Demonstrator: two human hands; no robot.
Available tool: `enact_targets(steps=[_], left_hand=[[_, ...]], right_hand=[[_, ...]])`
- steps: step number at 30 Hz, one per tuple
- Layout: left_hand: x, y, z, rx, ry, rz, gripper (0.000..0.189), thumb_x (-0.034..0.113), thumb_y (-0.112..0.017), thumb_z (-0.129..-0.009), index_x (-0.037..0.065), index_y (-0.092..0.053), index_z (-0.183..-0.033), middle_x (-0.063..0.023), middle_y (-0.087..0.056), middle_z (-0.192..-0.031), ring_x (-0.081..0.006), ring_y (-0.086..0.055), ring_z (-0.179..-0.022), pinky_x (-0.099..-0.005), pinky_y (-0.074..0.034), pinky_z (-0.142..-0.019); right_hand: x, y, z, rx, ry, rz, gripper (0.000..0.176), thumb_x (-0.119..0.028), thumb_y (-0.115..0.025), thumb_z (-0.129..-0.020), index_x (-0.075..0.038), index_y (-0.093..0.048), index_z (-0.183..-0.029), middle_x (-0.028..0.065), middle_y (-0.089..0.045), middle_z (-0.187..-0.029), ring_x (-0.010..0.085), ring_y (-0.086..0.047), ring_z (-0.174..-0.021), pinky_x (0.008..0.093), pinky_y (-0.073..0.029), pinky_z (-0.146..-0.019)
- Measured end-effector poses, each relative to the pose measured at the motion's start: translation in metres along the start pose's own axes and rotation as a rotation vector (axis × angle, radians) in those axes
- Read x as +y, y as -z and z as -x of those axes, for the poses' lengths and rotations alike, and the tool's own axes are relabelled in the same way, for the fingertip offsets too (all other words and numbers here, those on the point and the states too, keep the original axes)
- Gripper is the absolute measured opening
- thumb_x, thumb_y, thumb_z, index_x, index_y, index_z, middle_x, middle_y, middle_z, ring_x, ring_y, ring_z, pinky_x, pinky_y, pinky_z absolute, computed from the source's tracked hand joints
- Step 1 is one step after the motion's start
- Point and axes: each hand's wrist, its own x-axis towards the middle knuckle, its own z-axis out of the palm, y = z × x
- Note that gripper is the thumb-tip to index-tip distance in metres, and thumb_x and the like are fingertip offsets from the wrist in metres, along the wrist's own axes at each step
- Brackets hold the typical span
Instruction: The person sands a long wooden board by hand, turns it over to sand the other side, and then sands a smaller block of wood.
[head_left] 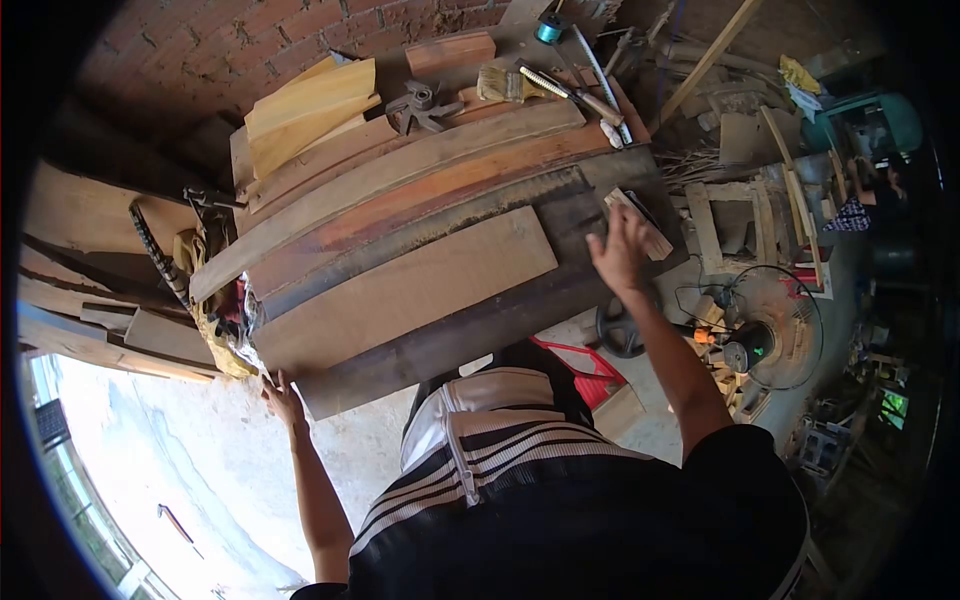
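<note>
My right hand [622,250] is over the right end of the bench, fingers spread, with its fingertips at a small wooden block [655,243]. Whether they touch the block is hard to tell. My left hand [285,402] is beside the near left corner of the bench, its fingers apart and close to the edge, holding nothing I can see. Between the hands lies a flat, pale brown board [410,280] on the dark bench top [420,355]. Behind it a long curved wooden strip [400,180] runs across the bench.
Along the back of the bench are yellowish wood pieces [310,112], a metal star-shaped part [424,106], a paintbrush [503,85], a ruler [603,85] and a teal spool [549,28]. A coiled black cable [815,320] and a red frame [590,372] are on the floor.
</note>
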Motion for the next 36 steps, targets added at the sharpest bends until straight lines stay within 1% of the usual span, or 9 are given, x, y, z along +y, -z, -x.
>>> enact_targets(steps=[3,6,11,14,16,23,30,33,36], left_hand=[[-0.007,-0.011,0.009,0.008,0.086,-0.035,0.083,0.059,-0.057,-0.097,0.006,-0.034,-0.156,-0.0287,-0.042,-0.148,-0.0485,-0.04,-0.134,-0.0566,-0.035,-0.11],[-0.002,-0.015,0.023,0.096,-0.029,-0.16,0.083,0.059,-0.057,-0.097,0.006,-0.034,-0.156,-0.0263,-0.036,-0.154,-0.0482,-0.035,-0.139,-0.0551,-0.029,-0.116],[0.045,-0.02,0.052,0.038,-0.067,-0.247,0.085,0.064,-0.052,-0.097,0.008,-0.033,-0.157,-0.022,-0.027,-0.163,-0.0437,-0.029,-0.147,-0.0559,-0.024,-0.119],[0.086,-0.018,0.069,-0.032,-0.077,-0.299,0.095,0.071,-0.051,-0.094,0.007,-0.027,-0.159,-0.0257,-0.017,-0.166,-0.0421,-0.018,-0.153,-0.0574,-0.017,-0.121],[0.096,-0.024,0.073,-0.081,-0.092,-0.268,0.113,0.079,-0.058,-0.084,0.006,-0.019,-0.161,-0.0313,-0.009,-0.165,-0.0422,-0.01,-0.155,-0.0577,-0.01,-0.122],[0.155,-0.018,0.1,-0.144,-0.001,-0.314,0.135,0.08,-0.073,-0.069,0.0,-0.013,-0.16,-0.0319,-0.004,-0.165,-0.0402,-0.001,-0.156,-0.059,-0.006,-0.122],[0.173,-0.012,0.104,-0.214,0.084,-0.347,0.137,0.077,-0.077,-0.066,-0.001,-0.014,-0.159,-0.031,-0.007,-0.165,-0.0407,-0.005,-0.156,-0.0662,-0.011,-0.119],[0.165,-0.002,0.105,-0.22,0.032,-0.427,0.129,0.074,-0.078,-0.068,0.004,-0.021,-0.16,-0.0288,-0.012,-0.165,-0.0418,-0.014,-0.155,-0.0686,-0.013,-0.118],[0.137,0.002,0.098,-0.143,-0.021,-0.271,0.101,0.068,-0.075,-0.076,0.021,-0.038,-0.157,-0.0159,-0.027,-0.165,-0.0365,-0.032,-0.15,-0.0695,-0.016,-0.118]], right_hand=[[0.06,0.004,-0.011,-0.069,-0.205,0.178,0.099,-0.049,-0.08,-0.079,-0.013,-0.031,-0.157,0.0135,-0.038,-0.151,0.0395,-0.042,-0.132,0.0597,-0.035,-0.104],[0.081,-0.007,-0.015,-0.151,-0.209,0.229,0.096,-0.051,-0.077,-0.081,-0.012,-0.032,-0.156,0.0139,-0.044,-0.146,0.0375,-0.045,-0.131,0.0591,-0.038,-0.103],[0.09,-0.021,-0.021,-0.132,0.05,0.163,0.061,-0.035,-0.07,-0.092,-0.002,-0.046,-0.139,0.0179,-0.058,-0.12,0.0377,-0.057,-0.112,0.0479,-0.049,-0.093],[0.093,-0.024,-0.035,-0.102,0.089,0.033,0.05,-0.028,-0.07,-0.092,-0.001,-0.05,-0.129,0.0189,-0.058,-0.114,0.0389,-0.058,-0.107,0.0453,-0.049,-0.09],[0.056,-0.009,-0.039,-0.097,0.17,-0.029,0.05,-0.027,-0.071,-0.092,-0.001,-0.051,-0.129,0.0185,-0.058,-0.113,0.0384,-0.058,-0.106,0.0454,-0.049,-0.09],[-0.079,-0.005,-0.031,-0.279,0.68,-0.188,0.054,-0.028,-0.078,-0.084,-0.008,-0.056,-0.128,0.0109,-0.059,-0.113,0.0311,-0.059,-0.106,0.0435,-0.049,-0.088],[-0.049,-0.008,-0.054,-0.312,0.95,-0.133,0.059,-0.029,-0.077,-0.085,-0.004,-0.053,-0.133,0.0124,-0.058,-0.121,0.0303,-0.059,-0.108,0.0421,-0.05,-0.091],[-0.046,-0.017,-0.067,-0.38,1.057,-0.132,0.06,-0.029,-0.076,-0.087,0.001,-0.051,-0.132,0.0163,-0.057,-0.121,0.0323,-0.058,-0.107,0.0428,-0.05,-0.092],[-0.047,-0.018,-0.081,-0.456,1.143,-0.123,0.063,-0.026,-0.076,-0.087,0.004,-0.046,-0.134,0.0196,-0.055,-0.122,0.0349,-0.058,-0.106,0.0436,-0.049,-0.093]])
